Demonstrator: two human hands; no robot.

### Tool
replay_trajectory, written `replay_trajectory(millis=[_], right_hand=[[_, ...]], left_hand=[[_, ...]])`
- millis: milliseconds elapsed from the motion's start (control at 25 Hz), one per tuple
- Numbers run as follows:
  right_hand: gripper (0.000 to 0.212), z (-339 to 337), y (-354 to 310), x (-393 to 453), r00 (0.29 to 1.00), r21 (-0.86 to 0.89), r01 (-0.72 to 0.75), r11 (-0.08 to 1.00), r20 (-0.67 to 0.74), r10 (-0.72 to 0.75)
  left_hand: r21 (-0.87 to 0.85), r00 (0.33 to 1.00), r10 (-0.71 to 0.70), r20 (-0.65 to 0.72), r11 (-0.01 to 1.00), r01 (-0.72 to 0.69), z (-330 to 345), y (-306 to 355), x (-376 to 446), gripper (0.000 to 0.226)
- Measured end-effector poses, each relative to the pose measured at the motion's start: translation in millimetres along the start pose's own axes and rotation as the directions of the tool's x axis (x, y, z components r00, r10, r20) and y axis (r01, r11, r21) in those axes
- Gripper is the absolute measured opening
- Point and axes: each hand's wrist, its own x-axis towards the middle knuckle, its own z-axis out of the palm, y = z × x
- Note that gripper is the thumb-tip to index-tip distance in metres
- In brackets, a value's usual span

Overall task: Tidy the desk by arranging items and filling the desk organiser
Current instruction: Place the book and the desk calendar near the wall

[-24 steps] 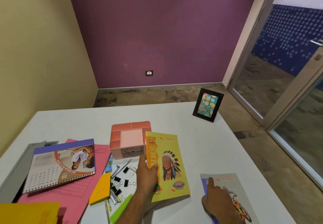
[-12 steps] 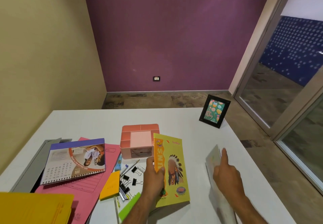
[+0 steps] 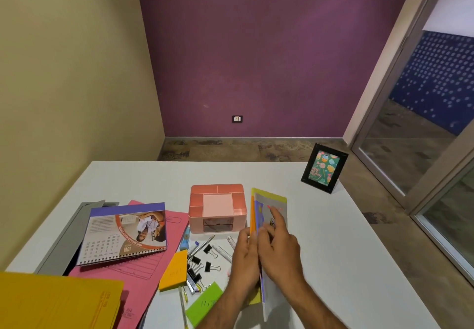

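A: Change since a second ago?

B: The grey booklet (image 3: 278,201) is off the tabletop (image 3: 333,239). It lay flat at the near right edge under the right hand (image 3: 278,249); now it stands against the yellow notebook (image 3: 252,208), both upright, just right of the pink desk organiser (image 3: 217,208).

A: Hands?

B: Left hand (image 3: 245,259) grips the notebook's near edge from the left, fingers curled round it, same as before. Right hand presses the booklet's face, index finger stretched out, the others bent against the cover.

A: Organiser?

B: Same place, mid-tabletop. Cannot tell what its compartments hold.

A: The rest?

B: Unmoved. Binder clips (image 3: 205,259) and pens (image 3: 202,244) loose in front of the organiser, orange sticky pad (image 3: 174,269) beside them, calendar (image 3: 125,233) on the pink folder (image 3: 143,277), photo frame (image 3: 323,167) at the far right.
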Motion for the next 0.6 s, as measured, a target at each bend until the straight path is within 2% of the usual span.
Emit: replay_trajectory(millis=[80, 160, 280, 360, 440, 520, 600], right_hand=[[0.046, 4.2, -3.0, -3.1, 1.0, 0.04, 0.001, 0.999, 0.019, -0.002], [0.041, 10.1, 3.2, -0.6, 0.998, 0.095, -0.041, 0.995, 0.054, 0.036], [0.042, 16.2, 17.4, 2.1, 0.987, 0.225, -0.14, 0.964, 0.11, 0.117], [0.047, 14.4, 26.6, 2.6, 0.985, 0.272, -0.169, 0.947, 0.034, 0.166], [0.067, 10.4, 41.7, 7.8, 0.961, 0.27, -0.239, 0.933, -0.069, 0.267], [0.084, 8.7, 60.4, 10.4, 0.93, 0.394, -0.341, 0.853, 0.012, 0.367], [0.072, 12.4, 78.0, 6.6, 0.905, 0.555, -0.406, 0.726, 0.133, 0.404]], left_hand=[[-0.087, 1.0, -0.01, -0.009, 0.996, 0.01, -8.3, 7.0, -3.6, 0.023], [-0.139, 0.999, -0.014, 0.044, 0.99, 0.02, -19.0, 8.9, -3.6, 0.028], [-0.032, 0.997, 0.029, 0.068, 0.999, -0.027, -40.2, 0.2, 0.8, 0.027], [0.058, 0.999, 0.04, 0.029, 0.997, -0.042, -53.8, -7.1, 4.1, 0.03], [0.08, 0.999, 0.033, 0.039, 0.996, -0.036, -62.4, -11.1, 3.4, 0.031], [0.089, 0.997, 0.037, 0.071, 0.995, -0.044, -67.2, -13.5, -2.1, 0.032], [0.103, 0.993, 0.05, 0.104, 0.993, -0.061, -70.5, -18.0, -10.1, 0.032]])
